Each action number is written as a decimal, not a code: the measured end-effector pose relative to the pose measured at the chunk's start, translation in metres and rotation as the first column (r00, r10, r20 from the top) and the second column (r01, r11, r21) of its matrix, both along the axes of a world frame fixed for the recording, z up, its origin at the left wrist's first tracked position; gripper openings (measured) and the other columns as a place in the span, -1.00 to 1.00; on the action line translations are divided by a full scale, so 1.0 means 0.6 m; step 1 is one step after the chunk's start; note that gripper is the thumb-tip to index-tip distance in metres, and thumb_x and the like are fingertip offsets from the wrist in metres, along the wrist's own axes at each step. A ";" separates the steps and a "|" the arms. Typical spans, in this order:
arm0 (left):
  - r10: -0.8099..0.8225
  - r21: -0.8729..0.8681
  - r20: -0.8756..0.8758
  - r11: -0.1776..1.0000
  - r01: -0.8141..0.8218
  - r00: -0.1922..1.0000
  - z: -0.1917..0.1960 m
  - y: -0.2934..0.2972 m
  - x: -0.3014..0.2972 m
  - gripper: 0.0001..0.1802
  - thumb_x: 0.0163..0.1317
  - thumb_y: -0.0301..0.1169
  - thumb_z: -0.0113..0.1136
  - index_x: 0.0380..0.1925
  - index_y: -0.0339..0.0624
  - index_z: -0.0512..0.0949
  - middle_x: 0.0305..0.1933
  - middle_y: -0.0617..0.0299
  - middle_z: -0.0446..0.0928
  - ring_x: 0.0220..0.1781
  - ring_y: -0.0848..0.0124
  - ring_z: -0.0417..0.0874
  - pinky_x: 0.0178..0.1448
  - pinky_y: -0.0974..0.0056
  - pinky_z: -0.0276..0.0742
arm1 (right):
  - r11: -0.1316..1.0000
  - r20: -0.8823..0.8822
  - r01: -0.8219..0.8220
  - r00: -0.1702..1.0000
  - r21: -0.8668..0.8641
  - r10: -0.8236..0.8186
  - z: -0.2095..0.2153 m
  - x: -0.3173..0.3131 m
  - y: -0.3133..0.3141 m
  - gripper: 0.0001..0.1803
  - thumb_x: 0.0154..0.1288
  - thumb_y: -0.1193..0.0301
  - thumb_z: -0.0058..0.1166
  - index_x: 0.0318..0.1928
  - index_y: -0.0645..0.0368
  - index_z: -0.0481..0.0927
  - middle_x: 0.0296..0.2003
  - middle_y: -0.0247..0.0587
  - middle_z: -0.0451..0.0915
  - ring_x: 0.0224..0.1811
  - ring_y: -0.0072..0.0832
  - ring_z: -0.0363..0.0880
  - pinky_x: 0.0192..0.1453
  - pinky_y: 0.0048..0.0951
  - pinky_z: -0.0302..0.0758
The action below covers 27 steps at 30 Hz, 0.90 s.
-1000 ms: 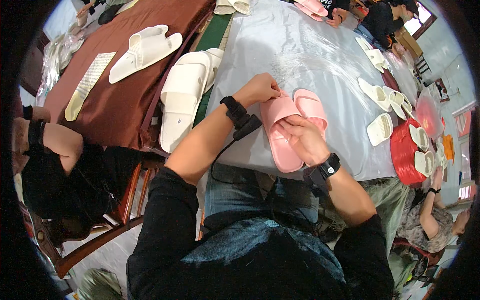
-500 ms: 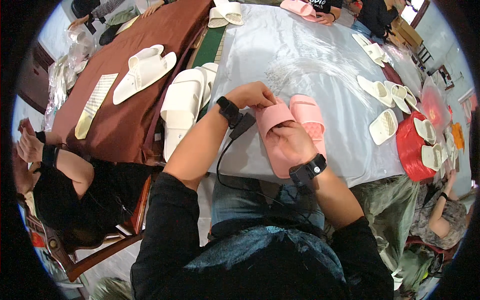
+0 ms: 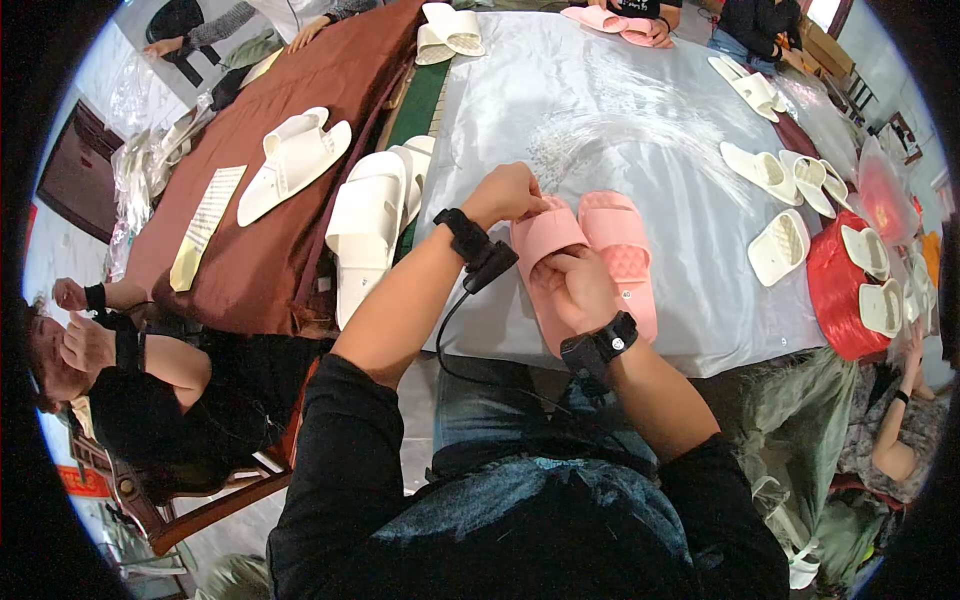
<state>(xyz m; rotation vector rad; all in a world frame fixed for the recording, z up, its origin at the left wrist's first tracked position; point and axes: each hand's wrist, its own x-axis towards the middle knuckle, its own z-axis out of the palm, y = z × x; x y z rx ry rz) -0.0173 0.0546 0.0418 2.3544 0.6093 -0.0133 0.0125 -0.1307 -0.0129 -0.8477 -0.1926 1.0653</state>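
Left hand [image 3: 508, 193] pinches the pink slide [image 3: 541, 305] at twelve o'clock; right hand [image 3: 580, 291], under its strap [image 3: 553, 232], hides its grip. Strap handling seems underway, needing steadiness.

Tbl [image 3: 610, 115] free fwd, white slippers [image 3: 366, 212] block L.

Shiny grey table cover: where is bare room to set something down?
Looks bare: the cover between the near pink open-toed slippers and white slippers along its right edge; also toward the far pink slippers. Crowded: that edge, by the glossy red bundle.
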 end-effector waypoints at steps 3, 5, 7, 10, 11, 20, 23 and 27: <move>-0.023 -0.046 -0.002 0.999 0.023 1.000 -0.001 0.005 -0.001 -0.70 0.01 -0.31 0.38 -0.45 -0.41 0.67 -0.59 0.09 0.60 -0.56 0.42 0.60 -0.42 0.31 0.51 | 1.000 -0.038 0.015 0.999 -0.010 -0.016 0.000 -0.003 0.004 -0.72 0.19 0.73 -0.07 -0.06 0.41 0.49 -0.21 -0.14 0.58 -0.27 -0.44 0.57 -0.25 -0.48 0.50; -0.043 -0.056 0.009 0.997 0.044 0.999 0.000 0.006 -0.002 -0.70 0.02 -0.31 0.37 -0.45 -0.41 0.67 -0.59 0.10 0.60 -0.55 0.43 0.59 -0.42 0.32 0.51 | 1.000 0.043 -0.012 0.999 0.017 0.011 0.001 -0.001 0.001 -0.72 0.18 0.71 -0.04 -0.06 0.41 0.50 -0.22 -0.18 0.58 -0.25 -0.46 0.57 -0.24 -0.50 0.49; -0.060 -0.101 -0.025 0.993 0.057 0.998 0.000 0.007 -0.001 -0.72 0.05 -0.32 0.37 -0.42 -0.40 0.67 -0.54 0.16 0.60 -0.50 0.47 0.58 -0.37 0.34 0.50 | 1.000 0.068 -0.001 0.998 0.012 0.000 0.004 -0.002 0.001 -0.71 0.18 0.71 -0.04 -0.04 0.40 0.50 -0.20 -0.18 0.58 -0.24 -0.46 0.57 -0.23 -0.50 0.50; -0.075 -0.216 -0.046 0.974 0.063 0.996 0.001 0.012 -0.001 -0.75 0.08 -0.34 0.35 -0.39 -0.36 0.68 -0.50 0.23 0.60 -0.46 0.48 0.57 -0.34 0.36 0.50 | 0.998 0.075 0.065 0.995 0.019 -0.066 0.016 -0.012 0.005 -0.67 0.18 0.71 -0.03 0.00 0.40 0.49 -0.15 -0.19 0.58 -0.21 -0.47 0.58 -0.20 -0.50 0.51; -0.073 -0.213 -0.048 0.975 0.061 0.996 0.004 0.015 -0.004 -0.75 0.08 -0.34 0.35 -0.39 -0.36 0.68 -0.50 0.23 0.60 -0.46 0.48 0.57 -0.34 0.36 0.50 | 0.993 0.054 0.118 0.991 0.027 -0.120 0.021 -0.016 0.006 -0.64 0.17 0.71 -0.03 0.02 0.40 0.49 -0.12 -0.19 0.58 -0.20 -0.48 0.58 -0.19 -0.50 0.51; -0.049 -0.457 0.050 0.887 0.067 0.998 -0.006 0.017 -0.030 -0.80 0.05 -0.46 0.37 -0.31 -0.33 0.67 -0.43 0.23 0.61 -0.40 0.48 0.59 -0.24 0.38 0.58 | 0.981 0.029 0.136 0.990 0.141 -0.141 0.014 -0.015 0.013 -0.60 0.15 0.77 -0.06 0.05 0.44 0.45 -0.04 -0.18 0.54 0.01 -0.42 0.55 0.04 -0.48 0.52; 0.112 -0.516 0.161 0.857 -0.013 0.981 -0.015 0.012 -0.036 -0.81 0.04 -0.52 0.37 -0.31 -0.35 0.66 -0.43 0.22 0.62 -0.40 0.47 0.60 -0.29 0.39 0.56 | 0.998 0.000 -0.013 1.000 0.058 0.013 0.019 -0.006 -0.020 -0.68 0.16 0.74 -0.05 -0.03 0.42 0.47 -0.13 -0.19 0.56 -0.10 -0.46 0.58 0.02 -0.51 0.53; 0.295 -0.438 0.258 0.885 -0.161 0.920 -0.001 0.000 -0.036 -0.83 0.07 -0.54 0.33 -0.30 -0.37 0.65 -0.37 0.16 0.64 -0.34 0.44 0.65 -0.31 0.41 0.54 | 0.960 0.331 -0.148 0.917 -0.239 0.224 0.034 0.013 -0.088 -0.78 0.21 0.68 -0.01 -0.10 0.41 0.48 -0.21 -0.20 0.57 -0.21 -0.51 0.58 -0.05 -0.53 0.54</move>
